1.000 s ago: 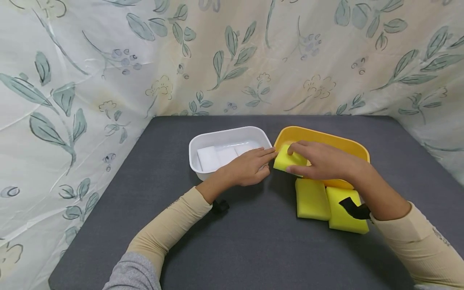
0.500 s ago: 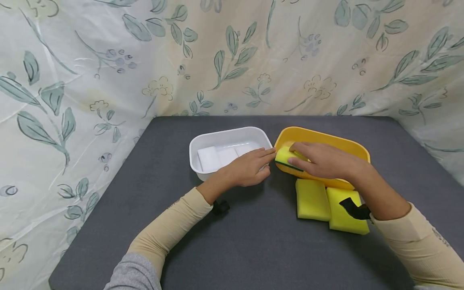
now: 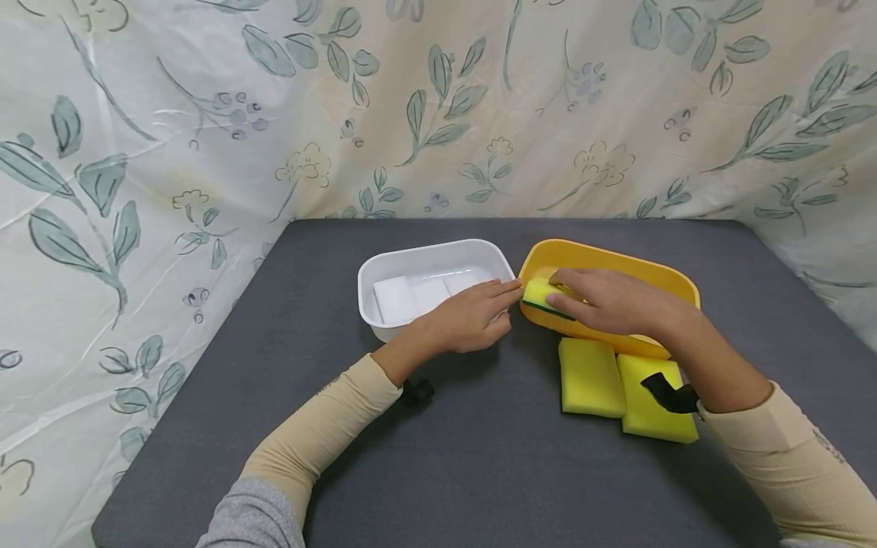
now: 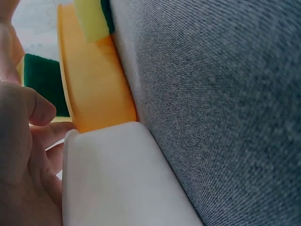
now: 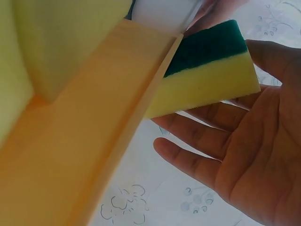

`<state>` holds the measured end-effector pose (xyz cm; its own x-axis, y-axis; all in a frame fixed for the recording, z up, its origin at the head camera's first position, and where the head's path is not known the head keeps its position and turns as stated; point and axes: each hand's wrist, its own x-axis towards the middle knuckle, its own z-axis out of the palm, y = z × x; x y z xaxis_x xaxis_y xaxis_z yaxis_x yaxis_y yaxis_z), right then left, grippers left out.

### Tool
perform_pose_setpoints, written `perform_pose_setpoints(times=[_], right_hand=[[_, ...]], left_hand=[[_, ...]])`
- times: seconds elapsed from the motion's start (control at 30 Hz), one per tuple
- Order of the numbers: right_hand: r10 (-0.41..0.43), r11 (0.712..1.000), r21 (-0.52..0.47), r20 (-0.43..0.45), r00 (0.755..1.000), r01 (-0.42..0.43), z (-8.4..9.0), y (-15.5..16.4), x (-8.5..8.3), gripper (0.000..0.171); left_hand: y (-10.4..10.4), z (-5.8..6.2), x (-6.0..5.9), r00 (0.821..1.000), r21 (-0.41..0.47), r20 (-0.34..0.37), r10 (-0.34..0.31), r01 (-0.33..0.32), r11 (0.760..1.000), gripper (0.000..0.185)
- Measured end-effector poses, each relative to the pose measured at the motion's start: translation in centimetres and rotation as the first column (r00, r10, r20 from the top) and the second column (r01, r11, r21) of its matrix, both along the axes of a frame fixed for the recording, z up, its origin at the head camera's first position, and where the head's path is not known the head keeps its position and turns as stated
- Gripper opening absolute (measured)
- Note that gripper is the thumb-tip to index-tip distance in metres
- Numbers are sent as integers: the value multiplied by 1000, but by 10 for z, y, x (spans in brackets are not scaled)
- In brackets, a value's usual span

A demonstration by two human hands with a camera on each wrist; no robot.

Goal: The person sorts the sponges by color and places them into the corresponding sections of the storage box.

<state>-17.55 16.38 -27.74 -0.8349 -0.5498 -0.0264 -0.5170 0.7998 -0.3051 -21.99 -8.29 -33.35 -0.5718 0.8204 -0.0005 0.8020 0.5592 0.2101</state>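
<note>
In the head view, my right hand (image 3: 617,301) pinches a yellow scrub sponge (image 3: 541,295) with a green scouring side, thumb at the near side and fingers over the top. It overlaps the left end of the yellow tub (image 3: 651,278). The right wrist view shows the scrub sponge (image 5: 211,77) tilted beside the tub's rim, green face toward the tub. My left hand (image 3: 469,316) lies over the right end of the white tub (image 3: 366,293), fingers fairly straight, tips reaching where the two tubs meet. White foam-like blocks (image 3: 393,301) lie inside the white tub.
Two more yellow sponges (image 3: 592,377) lie side by side on the dark grey table (image 3: 452,472), in front of the yellow tub. A black strap (image 3: 670,394) circles the right wrist. A floral curtain (image 3: 438,114) hangs behind the table.
My right hand has moved the scrub sponge from the yellow tub's front left edge slightly back and right over the tub, tilting it so its green side shows. My left hand stays put.
</note>
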Motion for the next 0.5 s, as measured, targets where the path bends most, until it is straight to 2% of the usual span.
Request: perform_pose_setpoints(times=[0.13,0.33,0.5], right_hand=[[-1,1000,-6,-2,1000,1,-1,1,-2,41],[12,999,-41,30,999,-11,-3,3,-7,28],[27,998,-54,42,999,-25,-6,5,-11,25]], left_hand=[[0,0,0,1000,0,3,1,-1,1000,55],[1,-1,0,1000,11,16,3,-3,1000,56],[0,-1,1,1000,16,18,3,-3,1000,55]])
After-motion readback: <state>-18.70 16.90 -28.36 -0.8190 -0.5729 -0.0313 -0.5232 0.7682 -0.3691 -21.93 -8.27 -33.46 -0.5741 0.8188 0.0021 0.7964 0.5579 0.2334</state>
